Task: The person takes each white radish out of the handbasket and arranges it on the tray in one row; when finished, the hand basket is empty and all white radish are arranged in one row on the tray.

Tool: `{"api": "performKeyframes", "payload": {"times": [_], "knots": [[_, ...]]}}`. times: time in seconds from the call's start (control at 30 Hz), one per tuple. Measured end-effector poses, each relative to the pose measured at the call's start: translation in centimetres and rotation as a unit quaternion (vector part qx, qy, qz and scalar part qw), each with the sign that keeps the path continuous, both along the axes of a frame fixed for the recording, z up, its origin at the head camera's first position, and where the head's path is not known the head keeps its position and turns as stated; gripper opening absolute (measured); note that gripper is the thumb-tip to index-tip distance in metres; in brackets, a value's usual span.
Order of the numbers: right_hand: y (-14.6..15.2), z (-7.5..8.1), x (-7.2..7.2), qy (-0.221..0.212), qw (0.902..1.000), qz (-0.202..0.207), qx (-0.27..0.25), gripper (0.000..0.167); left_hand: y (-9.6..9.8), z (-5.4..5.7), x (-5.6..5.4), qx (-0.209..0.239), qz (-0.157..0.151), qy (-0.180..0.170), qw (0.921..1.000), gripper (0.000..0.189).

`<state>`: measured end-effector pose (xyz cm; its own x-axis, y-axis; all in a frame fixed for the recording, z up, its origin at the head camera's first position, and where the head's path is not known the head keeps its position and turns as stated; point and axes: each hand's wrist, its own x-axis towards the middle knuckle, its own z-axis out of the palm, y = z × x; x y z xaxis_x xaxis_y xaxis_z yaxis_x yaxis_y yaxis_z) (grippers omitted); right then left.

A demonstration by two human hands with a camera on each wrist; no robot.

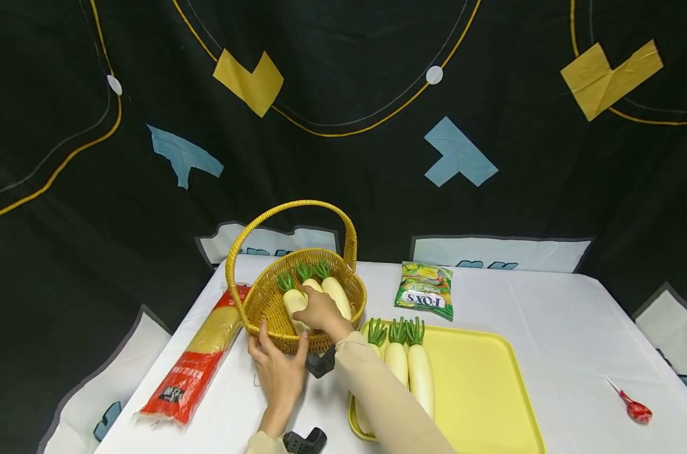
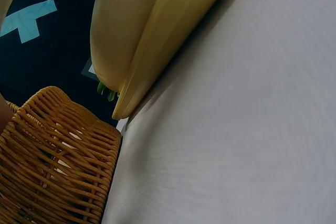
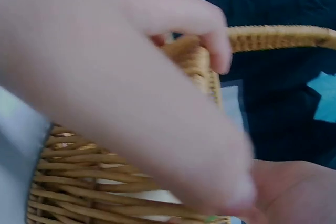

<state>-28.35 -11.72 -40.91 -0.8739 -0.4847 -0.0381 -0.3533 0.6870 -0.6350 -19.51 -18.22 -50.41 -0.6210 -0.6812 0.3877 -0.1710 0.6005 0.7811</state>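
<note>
A wicker basket [image 1: 320,342] with a tall arched handle holds three white radishes with green tops: a left one [image 1: 294,304], a right one [image 1: 337,296] and a middle one [image 1: 311,285]. My left hand [image 1: 279,373] grips the basket's front rim, thumb to the right; the right wrist view shows a finger curled over the edge. Reaching in over that rim, my right hand [image 1: 322,311] holds the middle radish, whose lower part is hidden beneath it. In the left wrist view the woven side of the basket [image 2: 58,156] stands close by.
Right of the basket, a yellow tray [image 1: 479,378] bears three more radishes [image 1: 421,378], partly covered by my right sleeve. A red and yellow noodle packet [image 1: 192,359] lies at the left, a green candy bag [image 1: 425,290] behind the tray, and a red lollipop [image 1: 638,412] far right.
</note>
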Motion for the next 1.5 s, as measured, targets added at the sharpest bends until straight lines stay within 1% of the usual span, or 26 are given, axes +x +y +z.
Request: {"api": "performKeyframes", "payload": {"times": [0.17, 0.3, 0.4, 0.5, 0.6, 0.7, 0.9, 1.0, 1.07, 1.13, 1.23, 1.3, 1.37, 1.43, 1.5], "knots": [[-0.7, -0.7, 0.0, 0.038, 0.9966, -0.029, 0.067, 0.068, 0.0, -0.2, 0.0, 0.000, -0.004, -0.001, 1.0000, 0.086], [-1.4, -0.8, 0.1, 0.069, 0.9898, -0.033, 0.120, 0.072, -0.1, -0.3, 0.0, -0.002, -0.003, 0.004, 1.0000, 0.086], [-1.7, -0.7, 0.1, 0.095, 0.9853, -0.028, 0.140, 0.073, -0.1, -0.3, 0.0, 0.000, -0.003, 0.006, 1.0000, 0.087], [-1.8, -0.6, 0.0, 0.107, 0.9844, -0.024, 0.138, 0.072, -0.1, -0.3, -0.1, 0.004, -0.005, 0.005, 1.0000, 0.087], [-1.8, -0.6, 0.0, 0.108, 0.9854, -0.013, 0.131, 0.068, 0.0, -0.3, 0.0, 0.009, -0.008, -0.002, 0.9999, 0.087], [-1.9, -0.6, 0.0, 0.102, 0.9867, -0.006, 0.126, 0.063, 0.0, -0.3, 0.0, 0.005, -0.005, -0.002, 1.0000, 0.086], [-2.0, -0.5, 0.1, 0.095, 0.9865, -0.024, 0.131, 0.060, 0.0, -0.3, -0.1, -0.001, -0.006, 0.009, 0.9999, 0.085], [-2.0, -0.7, 0.1, 0.097, 0.9853, -0.028, 0.138, 0.051, 0.1, -0.3, -0.1, 0.000, -0.006, 0.011, 0.9999, 0.085], [-2.1, -0.8, 0.1, 0.091, 0.9858, -0.027, 0.138, 0.040, 0.1, -0.4, -0.1, -0.002, -0.004, 0.011, 0.9999, 0.084], [-2.1, -0.9, 0.1, 0.079, 0.9873, -0.031, 0.134, 0.033, 0.1, -0.5, 0.0, -0.002, -0.003, 0.011, 0.9999, 0.084], [-2.1, -0.9, 0.1, 0.057, 0.9882, -0.052, 0.132, 0.031, 0.2, -0.5, 0.1, -0.001, -0.005, 0.004, 1.0000, 0.084], [-2.2, -0.8, 0.2, 0.051, 0.9870, -0.061, 0.140, 0.035, 0.1, -0.4, 0.1, 0.000, -0.006, 0.002, 1.0000, 0.084], [-2.4, -0.7, 0.2, 0.051, 0.9852, -0.064, 0.151, 0.040, 0.1, -0.3, 0.1, -0.001, -0.006, 0.003, 1.0000, 0.084], [-2.6, -0.8, 0.3, 0.059, 0.9835, -0.057, 0.161, 0.041, 0.0, -0.2, 0.1, -0.005, -0.005, 0.008, 0.9999, 0.084], [-2.7, -0.9, 0.4, 0.070, 0.9816, -0.054, 0.169, 0.039, 0.0, -0.2, 0.1, -0.012, -0.003, 0.011, 0.9999, 0.084]]}}
